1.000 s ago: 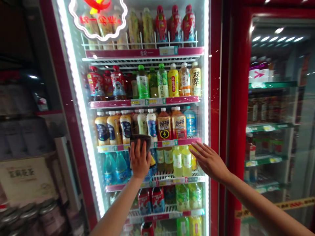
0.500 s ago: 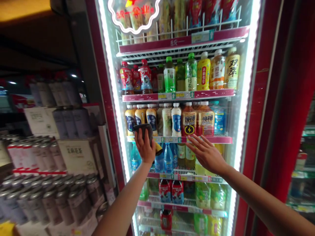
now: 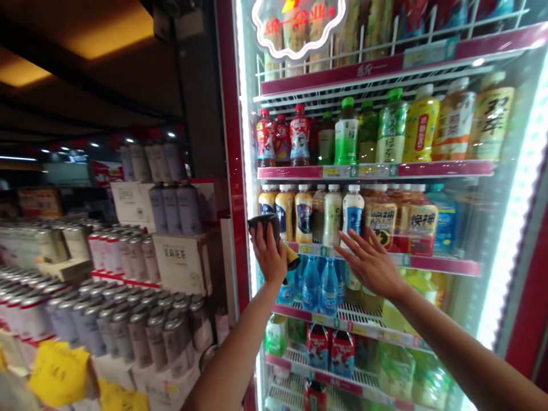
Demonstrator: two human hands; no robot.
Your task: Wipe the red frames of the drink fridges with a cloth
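Note:
My left hand (image 3: 269, 256) is wrapped round a dark grey object with a yellow part (image 3: 293, 257), held in front of the cooler's left side. Its exact kind is hard to make out. My right hand (image 3: 371, 264), holding nothing, has its fingers spread before the middle shelf rail (image 3: 445, 264). Whether it touches the glass cannot be told. Behind the hands stand bottles with dark blue labels (image 3: 303, 214), a white-capped bottle (image 3: 353, 208) and amber bottles (image 3: 422, 222). Blue bottles (image 3: 329, 288) stand on the shelf below.
The lit cooler has a red frame (image 3: 233, 171) and a glowing sign (image 3: 298, 25). At left, rows of cans (image 3: 137, 331) stand by a tea box (image 3: 182, 262), with a yellow price card (image 3: 57, 374) in front. A dark pillar (image 3: 205, 108) rises between.
The view has turned left, so the cooler sits further right and more of the can display shows. Both hands keep nearly the same pose, a little further right in the picture.

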